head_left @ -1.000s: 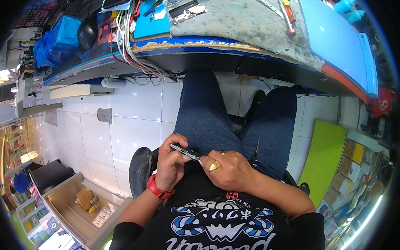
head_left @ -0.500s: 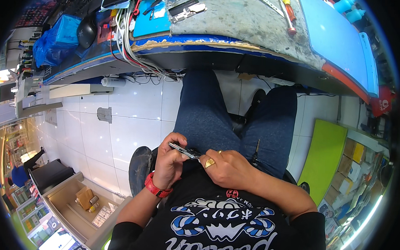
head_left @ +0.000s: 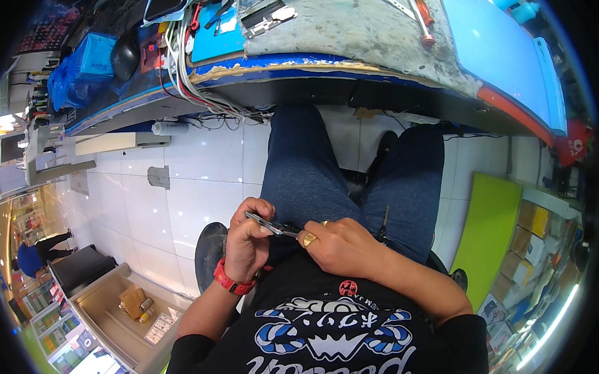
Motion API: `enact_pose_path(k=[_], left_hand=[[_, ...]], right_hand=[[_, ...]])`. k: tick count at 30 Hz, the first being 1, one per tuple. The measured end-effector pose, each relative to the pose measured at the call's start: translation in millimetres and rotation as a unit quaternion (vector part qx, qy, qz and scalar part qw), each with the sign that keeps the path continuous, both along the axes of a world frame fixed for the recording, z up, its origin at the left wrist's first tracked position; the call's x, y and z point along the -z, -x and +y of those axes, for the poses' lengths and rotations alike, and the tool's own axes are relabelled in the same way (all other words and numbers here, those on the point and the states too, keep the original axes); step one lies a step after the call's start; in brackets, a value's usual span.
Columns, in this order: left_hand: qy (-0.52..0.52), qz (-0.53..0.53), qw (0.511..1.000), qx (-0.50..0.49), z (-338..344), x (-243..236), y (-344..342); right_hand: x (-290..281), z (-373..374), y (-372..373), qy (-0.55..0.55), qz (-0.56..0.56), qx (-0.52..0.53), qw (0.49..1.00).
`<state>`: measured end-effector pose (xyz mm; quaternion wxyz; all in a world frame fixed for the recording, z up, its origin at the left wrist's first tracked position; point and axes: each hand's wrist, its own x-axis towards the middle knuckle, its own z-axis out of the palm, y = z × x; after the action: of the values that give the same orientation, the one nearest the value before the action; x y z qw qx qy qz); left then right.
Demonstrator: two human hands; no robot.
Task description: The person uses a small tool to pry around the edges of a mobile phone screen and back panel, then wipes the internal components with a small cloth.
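Note:
Over my lap, a slim phone [head_left: 266, 224] with a silvery edge is seen nearly edge-on. My left hand [head_left: 248, 235], with a red watch at its wrist, grips one end between thumb and fingers. My right hand [head_left: 334, 244], wearing gold-coloured rings, is closed at the other end, its back toward me. Its fingertips are mostly hidden, so any small thing between them cannot be made out. The phone's flat face hardly shows.
Ahead is a workbench with a grey worn mat [head_left: 358, 31], a blue mat [head_left: 219, 42], an opened phone part [head_left: 269, 20], a screwdriver [head_left: 422, 14] and bundled cables [head_left: 178, 64]. An open drawer [head_left: 120, 319] stands at lower left, a green panel [head_left: 486, 226] at right.
Both hands and the phone have shifted slightly left in the picture. The phone's left end is a little higher against my lap; both hands keep their hold.

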<state>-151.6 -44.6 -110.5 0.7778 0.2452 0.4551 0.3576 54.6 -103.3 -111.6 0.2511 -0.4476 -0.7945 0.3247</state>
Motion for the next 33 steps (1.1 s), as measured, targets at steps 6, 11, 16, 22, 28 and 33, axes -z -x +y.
enact_pose_path(k=[6,11,16,22,28,33], left_hand=[[0.001,0.009,1.000,0.005,-1,-2,0],[-0.005,0.022,1.000,0.009,-6,-6,-3],[-0.006,0.027,1.000,0.008,-7,-8,-4],[-0.013,0.027,1.000,0.006,-8,-7,-4],[-0.007,0.026,1.000,0.009,-6,-7,-3],[0.002,0.027,1.000,0.007,-6,-6,-2]], right_hand=[[-13,-4,-1,-0.070,0.074,0.085,0.991],[-14,-4,1,-0.094,0.112,0.095,0.985],[-12,-3,5,-0.110,0.122,0.093,0.982],[-11,-3,7,-0.115,0.098,0.093,0.984],[-11,-3,8,-0.095,0.085,0.081,0.989],[-10,-4,9,-0.086,0.062,0.064,0.992]])
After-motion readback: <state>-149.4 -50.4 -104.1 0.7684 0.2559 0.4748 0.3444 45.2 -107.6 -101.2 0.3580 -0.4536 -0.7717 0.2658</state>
